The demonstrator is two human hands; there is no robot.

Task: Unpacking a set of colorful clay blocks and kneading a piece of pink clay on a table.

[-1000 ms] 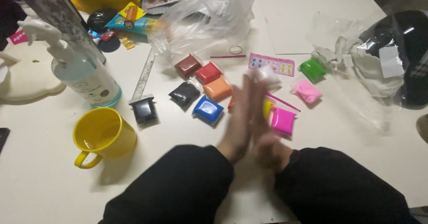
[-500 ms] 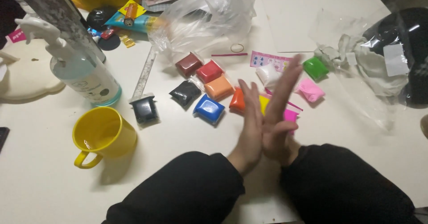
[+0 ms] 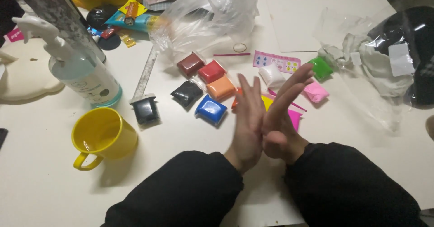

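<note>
Two hands pressed palm to palm over table centre: left hand [image 3: 247, 123] upright, fingers straight and together; right hand [image 3: 281, 118] laid against it, fingers extended, tilted away to the right. Fingers of both flat, not curled; whether anything sits between the palms, cannot tell, contact zone hidden. Both sleeves black. Nearest things: small clay-like packets in clear wrap, just beyond the fingertips. Blue packet [image 3: 211, 109] just left of left hand, glossy, pillow-shaped, slightly dented. Orange packet [image 3: 221, 88], red packet [image 3: 211, 71], dark-red packet [image 3: 190, 64], black packet [image 3: 187, 93] in a loose cluster behind it, some touching. White packet [image 3: 272, 75], pink packet [image 3: 315, 91], green packet [image 3: 321, 67] to the right; yellow and magenta ones partly hidden behind the hands. Judgement: packets light, soft, would deform under a pinch; film wrap prob. slippery, so take by the long sides w/ thumb + two fingers, not by the wrap's edge. Thin pink stick [image 3: 231, 54] and rubber band [image 3: 240, 47] near crumpled clear plastic bag [image 3: 212, 19]. Pink sticker sheet [image 3: 276, 62] flat, beside white packet. Further left: metal ruler [image 3: 145, 75], black square block [image 3: 145, 110] at its near end, yellow mug [image 3: 103, 136] w/ handle toward camera, pump bottle [image 3: 83, 75] w/ pale blue liquid. Table [image 3: 45, 186] white, matte, smooth. Far right: second clear bag [image 3: 361, 73] over a dark object, contents unclear.
</note>
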